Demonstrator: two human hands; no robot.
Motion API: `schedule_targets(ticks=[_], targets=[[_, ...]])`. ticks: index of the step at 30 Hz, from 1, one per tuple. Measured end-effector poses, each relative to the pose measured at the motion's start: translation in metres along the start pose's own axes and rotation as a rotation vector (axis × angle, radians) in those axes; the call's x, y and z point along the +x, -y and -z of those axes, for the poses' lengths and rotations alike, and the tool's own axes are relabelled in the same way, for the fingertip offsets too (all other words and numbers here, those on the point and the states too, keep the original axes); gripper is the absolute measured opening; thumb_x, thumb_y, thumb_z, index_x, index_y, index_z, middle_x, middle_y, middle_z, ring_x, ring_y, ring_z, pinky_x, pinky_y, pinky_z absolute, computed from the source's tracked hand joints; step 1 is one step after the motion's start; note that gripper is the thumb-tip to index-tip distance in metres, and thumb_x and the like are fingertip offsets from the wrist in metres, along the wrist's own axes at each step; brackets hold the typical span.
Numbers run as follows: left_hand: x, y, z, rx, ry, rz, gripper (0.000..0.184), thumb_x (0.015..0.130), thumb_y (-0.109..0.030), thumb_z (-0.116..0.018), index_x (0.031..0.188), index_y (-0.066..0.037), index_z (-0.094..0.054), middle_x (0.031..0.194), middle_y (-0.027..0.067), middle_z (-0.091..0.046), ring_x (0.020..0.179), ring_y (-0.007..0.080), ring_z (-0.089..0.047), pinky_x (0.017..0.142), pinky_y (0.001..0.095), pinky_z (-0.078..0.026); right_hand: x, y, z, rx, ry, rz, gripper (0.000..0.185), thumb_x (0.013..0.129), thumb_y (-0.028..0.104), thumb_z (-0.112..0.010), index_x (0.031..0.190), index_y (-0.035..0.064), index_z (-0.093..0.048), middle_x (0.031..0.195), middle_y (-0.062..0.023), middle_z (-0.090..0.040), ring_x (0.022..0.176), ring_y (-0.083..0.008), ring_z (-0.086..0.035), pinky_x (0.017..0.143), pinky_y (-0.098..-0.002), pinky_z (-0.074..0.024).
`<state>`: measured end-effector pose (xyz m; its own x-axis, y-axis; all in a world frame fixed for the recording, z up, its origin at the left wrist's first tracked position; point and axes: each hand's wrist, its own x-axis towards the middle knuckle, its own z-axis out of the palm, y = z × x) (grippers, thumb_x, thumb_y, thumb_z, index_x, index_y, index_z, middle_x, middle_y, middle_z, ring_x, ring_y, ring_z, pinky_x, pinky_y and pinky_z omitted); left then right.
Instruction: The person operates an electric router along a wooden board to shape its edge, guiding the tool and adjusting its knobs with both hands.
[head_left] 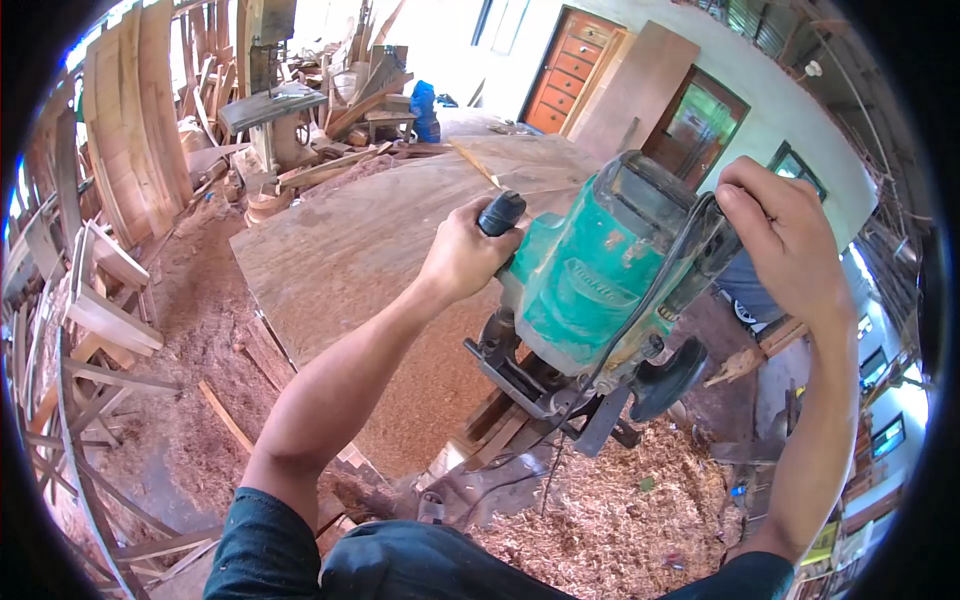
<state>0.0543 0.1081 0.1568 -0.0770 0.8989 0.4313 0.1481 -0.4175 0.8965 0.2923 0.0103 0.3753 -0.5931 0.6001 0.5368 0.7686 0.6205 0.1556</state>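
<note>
A green plunge router (590, 275) with a black top and metal base is tilted in front of me, above the near end of a wooden workpiece. My left hand (468, 250) is wrapped around its black side handle (502, 213). At the upper right of the housing, my right hand (785, 230) is closed, with thumb and fingers pinching the black power cord (652, 290) where it leaves the top. The other black knob (670, 378) is free of any hand. Beneath the base, narrow wood pieces (490, 425) show partly; the router bit is hidden.
A large wooden panel (340, 235) covered in sawdust stretches ahead. Wood shavings (620, 500) cover the floor at right. Stacked frames (115, 300) stand at left, and a bandsaw table (272, 107) with offcuts sits behind. A loose cord (505, 485) trails low.
</note>
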Motion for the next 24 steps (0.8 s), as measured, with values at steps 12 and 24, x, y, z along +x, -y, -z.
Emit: schedule_targets(ticks=[12, 24], targets=[[-0.001, 0.003, -0.001, 0.03, -0.021, -0.015, 0.042, 0.084, -0.028, -0.071, 0.112, 0.001, -0.064, 0.085, 0.0159, -0.07, 0.077, 0.0209, -0.068, 0.072, 0.0357, -0.053, 0.004, 0.023, 0.0, -0.394, 0.002, -0.12, 0.034, 0.095, 0.032, -0.054, 0.08, 0.0023, -0.058, 0.07, -0.021, -0.057, 0.072, -0.0424, -0.055, 0.067, -0.0497, -0.0409], [-0.002, -0.001, 0.0, 0.013, -0.013, -0.001, 0.04, 0.082, -0.025, -0.069, 0.111, 0.002, -0.064, 0.084, 0.0162, -0.069, 0.077, 0.0219, -0.068, 0.072, 0.0359, -0.053, 0.006, 0.01, 0.005, -0.169, 0.051, 0.038, 0.033, 0.096, 0.028, -0.055, 0.078, 0.0003, -0.052, 0.064, -0.021, -0.051, 0.066, -0.042, -0.053, 0.06, -0.0486, -0.0376]])
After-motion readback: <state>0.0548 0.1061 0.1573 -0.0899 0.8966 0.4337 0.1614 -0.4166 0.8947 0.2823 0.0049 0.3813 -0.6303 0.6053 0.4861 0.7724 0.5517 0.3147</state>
